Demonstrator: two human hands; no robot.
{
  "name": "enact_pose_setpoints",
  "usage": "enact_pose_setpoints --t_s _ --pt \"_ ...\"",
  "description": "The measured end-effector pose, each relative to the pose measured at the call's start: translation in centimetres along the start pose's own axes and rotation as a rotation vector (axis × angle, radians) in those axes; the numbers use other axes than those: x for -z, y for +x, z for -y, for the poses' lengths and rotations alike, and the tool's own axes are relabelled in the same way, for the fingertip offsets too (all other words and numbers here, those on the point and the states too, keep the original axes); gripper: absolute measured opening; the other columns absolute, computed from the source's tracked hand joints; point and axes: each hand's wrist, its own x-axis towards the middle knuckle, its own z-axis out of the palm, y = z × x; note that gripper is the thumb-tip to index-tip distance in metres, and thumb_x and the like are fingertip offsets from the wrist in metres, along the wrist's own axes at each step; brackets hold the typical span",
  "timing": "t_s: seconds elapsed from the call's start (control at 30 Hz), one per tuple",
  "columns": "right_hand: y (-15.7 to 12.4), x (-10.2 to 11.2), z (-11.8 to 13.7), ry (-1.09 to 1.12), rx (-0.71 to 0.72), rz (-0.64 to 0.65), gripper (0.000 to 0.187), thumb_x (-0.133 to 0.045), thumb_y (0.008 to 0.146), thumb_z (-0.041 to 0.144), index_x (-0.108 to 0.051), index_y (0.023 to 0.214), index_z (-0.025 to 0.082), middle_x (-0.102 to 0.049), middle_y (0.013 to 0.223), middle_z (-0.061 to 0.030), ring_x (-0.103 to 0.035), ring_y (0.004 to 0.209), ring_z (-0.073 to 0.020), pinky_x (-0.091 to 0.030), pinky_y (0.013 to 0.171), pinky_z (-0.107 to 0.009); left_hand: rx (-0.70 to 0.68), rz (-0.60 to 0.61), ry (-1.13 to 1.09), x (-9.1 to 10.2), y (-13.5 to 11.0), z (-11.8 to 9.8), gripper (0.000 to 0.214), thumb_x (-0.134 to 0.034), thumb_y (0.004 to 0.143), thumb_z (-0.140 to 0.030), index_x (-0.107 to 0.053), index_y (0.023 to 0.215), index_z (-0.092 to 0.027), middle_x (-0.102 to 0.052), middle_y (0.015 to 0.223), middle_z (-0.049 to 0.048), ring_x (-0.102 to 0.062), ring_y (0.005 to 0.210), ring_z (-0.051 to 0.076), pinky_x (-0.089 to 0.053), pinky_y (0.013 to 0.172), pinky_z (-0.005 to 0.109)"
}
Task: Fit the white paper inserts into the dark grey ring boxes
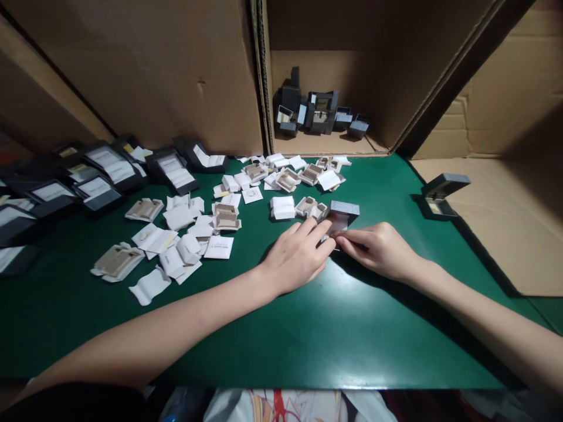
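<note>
Near the middle of the green table, a small grey hinged jewellery box (pixel 345 208) stands with its lid up between my two hands. My left hand (pixel 298 255) is curled around the box's left and front side, its fingers bent against it and hiding the lower part. My right hand (pixel 379 249) pinches with thumb and forefinger at the box's front edge. A thin pale piece shows near these fingertips, too small to name. Just behind my left fingers lie a folded white card insert (pixel 282 207) and an open cardboard insert (pixel 310 208).
White card inserts (pixel 176 217) and leaflets (pixel 219 247) lie heaped at left and centre. Dark open boxes (pixel 173 170) line the far left. More small boxes (pixel 322 111) sit inside a cardboard carton (pixel 334 35). An open grey box (pixel 442 196) stands at right beside flat cardboard (pixel 505 234).
</note>
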Motion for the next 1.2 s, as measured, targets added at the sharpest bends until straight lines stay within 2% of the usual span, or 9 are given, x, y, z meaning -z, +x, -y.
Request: enact_pose_setpoints --t_s 0.23,0.5,0.67,0.8,1.0,1.2 --pt "0.02 0.03 0.12 0.005 -0.071 0.006 0.036 -0.041 0.094 0.033 -0.07 0.081 0.017 -0.065 0.059 -0.004 -0.055 0.046 -0.0095 -0.029 0.049 -0.023 -0.055 -0.044 0.013 -0.34 -0.04 0.22 0.019 -0.042 0.09 -0.012 -0.059 0.1 -0.011 -0.056 0.119 0.0119 -0.053 0.095 0.022 -0.045 0.076 0.033" --pt "-0.09 -0.2 -0.05 -0.007 -0.056 -0.01 0.033 -0.042 0.094 0.032 -0.07 0.09 0.017 -0.065 0.058 -0.003 -0.054 0.045 -0.0096 -0.029 0.047 -0.023 -0.052 -0.053 0.011 -0.47 -0.03 0.2 0.018 -0.041 0.09 -0.011 -0.059 0.096 -0.011 -0.057 0.111 0.0124 -0.053 0.094 0.021 -0.045 0.075 0.032" --pt "-0.22 -0.62 -0.03 -0.008 -0.004 -0.107 0.03 -0.043 0.093 0.03 -0.07 0.088 0.017 -0.068 0.064 -0.0036 -0.055 0.048 -0.0088 -0.031 0.048 -0.022 -0.046 -0.048 0.008 -0.42 0.0 0.21 0.018 -0.041 0.09 -0.012 -0.059 0.095 -0.012 -0.058 0.112 0.0116 -0.053 0.093 0.022 -0.045 0.074 0.032" --pt "-0.33 -0.87 0.0 -0.002 -0.032 -0.17 0.026 -0.046 0.092 0.028 -0.07 0.091 0.017 -0.069 0.066 -0.003 -0.053 0.046 -0.0081 -0.033 0.049 -0.022 -0.048 -0.045 0.002 -0.31 0.05 0.21 0.016 -0.043 0.089 -0.012 -0.058 0.094 -0.011 -0.056 0.116 0.012 -0.052 0.094 0.022 -0.046 0.075 0.032" --pt "-0.23 -0.81 0.2 -0.028 -0.142 -0.102 0.03 -0.045 0.091 0.032 -0.07 0.09 0.017 -0.066 0.061 -0.0029 -0.052 0.046 -0.01 -0.03 0.048 -0.023 -0.034 -0.024 -0.005 -0.46 0.07 0.14 0.017 -0.041 0.09 -0.012 -0.058 0.093 -0.011 -0.059 0.102 0.01 -0.053 0.091 0.021 -0.046 0.074 0.03" --pt "0.02 -0.54 0.38 -0.021 -0.198 -0.049 0.031 -0.044 0.091 0.034 -0.07 0.095 0.017 -0.06 0.053 -0.0002 -0.046 0.042 -0.01 -0.028 0.047 -0.023 0.01 0.017 -0.064 -0.76 0.08 0.13 0.018 -0.043 0.089 -0.011 -0.056 0.101 -0.01 -0.057 0.11 0.011 -0.053 0.1 0.022 -0.049 0.082 0.032"
